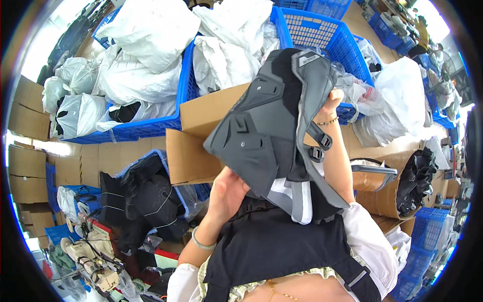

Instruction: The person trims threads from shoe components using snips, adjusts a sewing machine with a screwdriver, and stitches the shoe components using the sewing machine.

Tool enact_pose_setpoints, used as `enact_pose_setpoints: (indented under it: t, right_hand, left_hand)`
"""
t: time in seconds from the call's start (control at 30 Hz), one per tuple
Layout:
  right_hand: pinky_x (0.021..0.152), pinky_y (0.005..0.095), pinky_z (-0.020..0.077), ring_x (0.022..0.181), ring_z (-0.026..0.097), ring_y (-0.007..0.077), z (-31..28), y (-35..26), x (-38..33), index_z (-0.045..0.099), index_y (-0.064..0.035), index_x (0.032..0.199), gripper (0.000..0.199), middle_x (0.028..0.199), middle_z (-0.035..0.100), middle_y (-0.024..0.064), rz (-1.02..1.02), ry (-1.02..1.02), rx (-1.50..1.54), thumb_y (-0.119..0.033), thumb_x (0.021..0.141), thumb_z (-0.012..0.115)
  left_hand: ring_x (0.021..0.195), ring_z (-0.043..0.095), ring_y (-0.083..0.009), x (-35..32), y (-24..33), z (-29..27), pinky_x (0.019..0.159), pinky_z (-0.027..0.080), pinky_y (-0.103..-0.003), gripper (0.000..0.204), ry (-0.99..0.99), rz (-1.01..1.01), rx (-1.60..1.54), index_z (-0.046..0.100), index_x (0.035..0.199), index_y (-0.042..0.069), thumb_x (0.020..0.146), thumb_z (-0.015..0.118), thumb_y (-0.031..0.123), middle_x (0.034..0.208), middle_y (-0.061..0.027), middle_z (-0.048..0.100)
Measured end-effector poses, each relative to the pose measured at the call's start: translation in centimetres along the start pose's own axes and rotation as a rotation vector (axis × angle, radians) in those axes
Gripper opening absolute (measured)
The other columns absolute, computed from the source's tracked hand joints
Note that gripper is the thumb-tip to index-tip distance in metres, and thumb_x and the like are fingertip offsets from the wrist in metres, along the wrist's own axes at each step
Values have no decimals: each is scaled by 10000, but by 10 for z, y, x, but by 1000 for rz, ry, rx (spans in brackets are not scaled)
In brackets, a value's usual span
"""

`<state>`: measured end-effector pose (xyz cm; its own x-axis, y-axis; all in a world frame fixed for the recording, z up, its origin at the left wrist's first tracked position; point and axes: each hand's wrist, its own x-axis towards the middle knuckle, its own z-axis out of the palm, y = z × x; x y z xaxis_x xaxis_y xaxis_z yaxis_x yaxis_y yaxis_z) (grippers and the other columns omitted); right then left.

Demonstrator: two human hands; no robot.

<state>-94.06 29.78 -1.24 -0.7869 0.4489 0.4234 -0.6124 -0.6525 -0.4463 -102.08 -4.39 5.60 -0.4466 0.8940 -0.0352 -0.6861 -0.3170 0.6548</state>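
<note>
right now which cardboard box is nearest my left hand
The open-flapped box just beyond your left hand, partly behind the held black piece. The others are farther: one box right of your right forearm, stacked boxes at far left.

hands (225,195) (330,103): partly hidden behind dark bag (254,118) | label (308,59): print too small to read

Two hands (227,195), one grey-and-black bag (269,131), two black buckles (325,142), two bracelets (328,122), one gold necklace (272,285)
</note>
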Motion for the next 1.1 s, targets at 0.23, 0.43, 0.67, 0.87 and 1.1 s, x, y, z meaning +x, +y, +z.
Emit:
enact_pose_setpoints:
  t: [0.23, 0.43, 0.67, 0.87, 1.1]
  right_hand:
    - [835, 297, 439, 984, 553, 166, 79, -1, 22, 499, -12, 1161, 434, 1079, 573, 92, 170, 119, -822, -162, 788, 662]
    - [708, 277, 476, 772, 568, 117, 163, 35, -2, 517, -5, 949, 349, 823, 592, 79, 435, -16, -1454, -333, 862, 602]
    - [623, 271, 516, 700, 633, 170, 154, 78, 5, 471, 40, 883, 155, 731, 590, 130, 182, 232, -1198, -100, 933, 427]
    - [558, 300, 495, 607, 603, 225, 160, 68, 4, 452, 19, 859, 160, 747, 553, 123, -152, 411, -1154, -108, 883, 546]
    - [664, 374, 508, 790, 614, 360, 176, 38, 35, 436, 19, 1134, 657, 948, 554, 245, -427, 230, -1915, -433, 734, 695]
  left_hand:
    - [955, 587, -158, 18, -10, 4, 851, 491, -305, 292, 276, -48, -224, 534, 1111, 37, 827, 589, -4, 1075, -64, 582]
    - [951, 589, -184, 26, -8, -9, 865, 484, -326, 306, 313, 172, -61, 543, 1113, 28, 814, 555, -33, 1063, -79, 587]
    - [881, 612, -212, 29, 4, -18, 820, 482, -318, 250, -186, 203, -357, 555, 1008, -29, 780, 507, 63, 947, -103, 622]
    - [857, 607, -213, 14, 0, -14, 802, 476, -310, 257, 199, 237, -232, 553, 1004, -29, 766, 494, 47, 956, -103, 617]
    - [925, 586, -220, 11, -3, -12, 838, 461, -341, 297, 161, 274, -2, 556, 1038, -9, 747, 501, 17, 974, -90, 601]
